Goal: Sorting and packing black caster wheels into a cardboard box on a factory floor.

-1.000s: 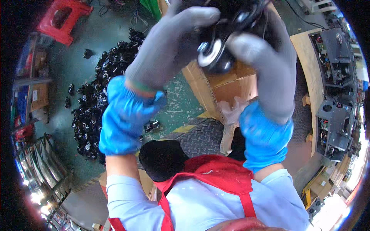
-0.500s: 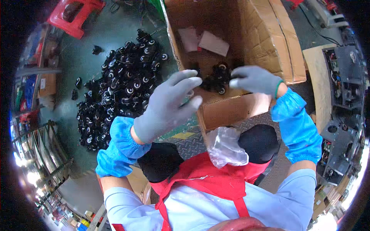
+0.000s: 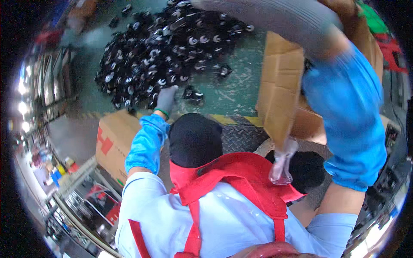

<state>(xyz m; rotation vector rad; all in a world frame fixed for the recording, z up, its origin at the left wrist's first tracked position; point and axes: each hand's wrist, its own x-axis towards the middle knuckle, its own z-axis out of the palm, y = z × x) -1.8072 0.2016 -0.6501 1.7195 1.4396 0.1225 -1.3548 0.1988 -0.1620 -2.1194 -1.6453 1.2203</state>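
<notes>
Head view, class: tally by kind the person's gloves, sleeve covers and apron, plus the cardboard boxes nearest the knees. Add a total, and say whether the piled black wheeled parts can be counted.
Grey gloves: 2
Blue sleeve covers: 2
Red apron: 1
Cardboard boxes: 2
Total: 7
Black wheeled parts are too heaped to count, so left out.

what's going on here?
A person in gray gloves is at a floor pile of black wheeled parts. The left hand is at the pile's near edge; the right hand, blurred and partly cut off, stretches over its far side. Whether either grips a part isn't clear. A cardboard box stands to the right of the pile, with a clear plastic bag near it.
</notes>
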